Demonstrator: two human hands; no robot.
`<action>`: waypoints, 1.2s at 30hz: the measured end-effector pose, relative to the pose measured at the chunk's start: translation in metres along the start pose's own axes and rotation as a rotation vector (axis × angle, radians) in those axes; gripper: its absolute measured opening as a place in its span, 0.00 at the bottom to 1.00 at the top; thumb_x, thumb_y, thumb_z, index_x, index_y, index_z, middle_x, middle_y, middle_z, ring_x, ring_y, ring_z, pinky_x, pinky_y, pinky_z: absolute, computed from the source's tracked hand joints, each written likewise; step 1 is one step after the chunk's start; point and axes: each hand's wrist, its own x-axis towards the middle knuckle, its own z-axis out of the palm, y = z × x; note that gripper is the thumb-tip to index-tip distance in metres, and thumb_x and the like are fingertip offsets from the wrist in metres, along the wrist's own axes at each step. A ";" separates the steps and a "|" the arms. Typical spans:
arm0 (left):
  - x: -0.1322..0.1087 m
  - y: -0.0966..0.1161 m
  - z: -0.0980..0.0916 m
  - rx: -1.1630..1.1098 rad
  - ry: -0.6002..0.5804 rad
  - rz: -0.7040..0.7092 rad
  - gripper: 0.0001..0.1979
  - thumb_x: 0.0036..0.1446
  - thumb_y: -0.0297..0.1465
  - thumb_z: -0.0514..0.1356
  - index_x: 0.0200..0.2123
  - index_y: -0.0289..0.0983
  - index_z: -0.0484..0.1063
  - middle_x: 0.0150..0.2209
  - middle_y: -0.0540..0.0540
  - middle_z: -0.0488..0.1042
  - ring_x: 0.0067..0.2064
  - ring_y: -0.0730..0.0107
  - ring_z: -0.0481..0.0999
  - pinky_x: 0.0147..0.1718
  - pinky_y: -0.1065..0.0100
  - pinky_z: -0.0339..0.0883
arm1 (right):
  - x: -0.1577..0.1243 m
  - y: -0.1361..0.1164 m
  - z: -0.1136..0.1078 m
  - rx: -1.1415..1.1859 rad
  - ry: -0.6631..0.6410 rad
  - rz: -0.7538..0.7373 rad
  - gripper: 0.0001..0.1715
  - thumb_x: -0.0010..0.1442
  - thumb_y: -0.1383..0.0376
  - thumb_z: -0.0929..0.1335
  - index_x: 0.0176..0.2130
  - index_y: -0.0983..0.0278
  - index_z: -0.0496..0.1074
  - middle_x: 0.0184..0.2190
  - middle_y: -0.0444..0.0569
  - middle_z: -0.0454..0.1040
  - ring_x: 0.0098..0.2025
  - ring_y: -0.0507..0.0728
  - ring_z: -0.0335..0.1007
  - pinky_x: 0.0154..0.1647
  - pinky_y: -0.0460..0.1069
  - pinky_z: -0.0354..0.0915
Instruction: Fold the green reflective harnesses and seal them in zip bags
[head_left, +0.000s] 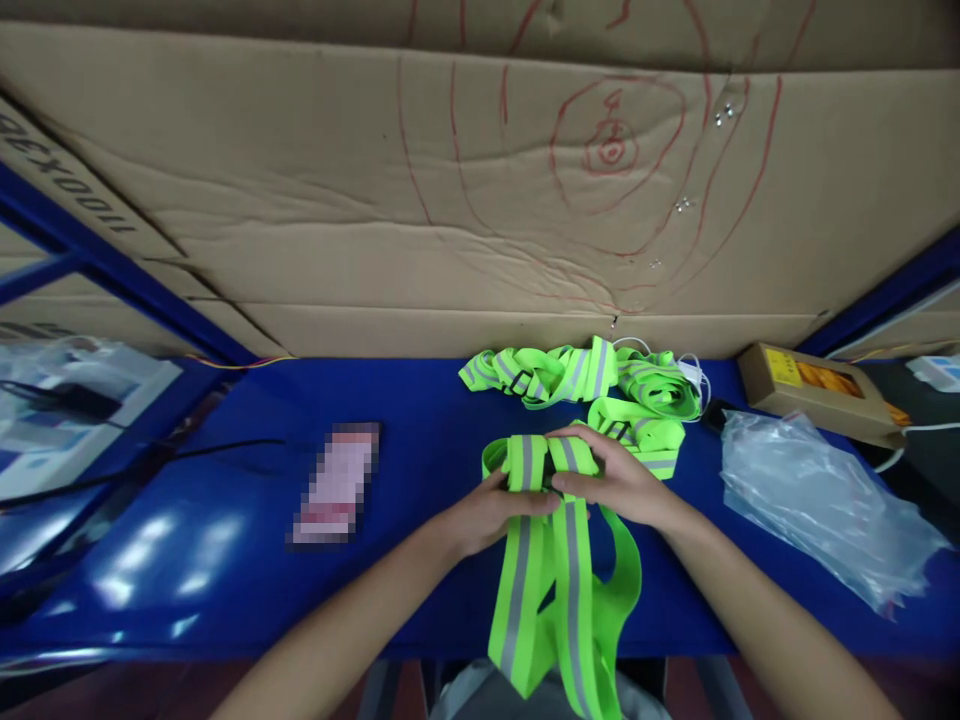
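Observation:
A neon-green reflective strap vest (559,590) with grey stripes lies across the front of the blue table (225,560), its lower loops hanging over the near edge. My left hand (487,510) grips the folded top of the vest from the left, fingers curled around it. My right hand (615,480) covers the same folded top from the right, fingers closed over the straps. Both hands touch at the fold.
A pile of more green reflective vests (585,380) lies just behind my hands. Clear plastic bags (817,500) lie at the right, a brown cardboard box (817,390) behind them. A blurred flat item (337,482) lies at the left. A cardboard wall (450,200) backs the table.

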 end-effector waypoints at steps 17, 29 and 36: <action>-0.021 0.017 0.016 0.101 -0.578 -0.089 0.38 0.49 0.55 0.69 0.56 0.35 0.76 0.57 0.31 0.76 0.62 0.37 0.72 0.61 0.47 0.63 | -0.028 -0.015 0.022 -0.219 0.524 -0.448 0.16 0.62 0.67 0.74 0.49 0.54 0.75 0.49 0.48 0.82 0.49 0.61 0.81 0.41 0.52 0.80; -0.010 0.009 0.006 -0.055 -0.195 -0.020 0.27 0.51 0.48 0.71 0.49 0.36 0.79 0.44 0.38 0.83 0.46 0.49 0.83 0.51 0.54 0.70 | -0.019 -0.014 0.001 -0.455 0.048 -0.595 0.24 0.63 0.71 0.69 0.57 0.56 0.67 0.61 0.54 0.70 0.67 0.63 0.63 0.65 0.62 0.63; -0.015 0.018 0.003 0.055 -0.110 0.119 0.26 0.46 0.33 0.76 0.50 0.36 0.79 0.47 0.38 0.83 0.50 0.48 0.81 0.51 0.57 0.70 | -0.015 -0.012 0.002 -0.048 0.139 -0.212 0.38 0.63 0.58 0.74 0.67 0.56 0.60 0.64 0.54 0.67 0.64 0.63 0.68 0.63 0.58 0.67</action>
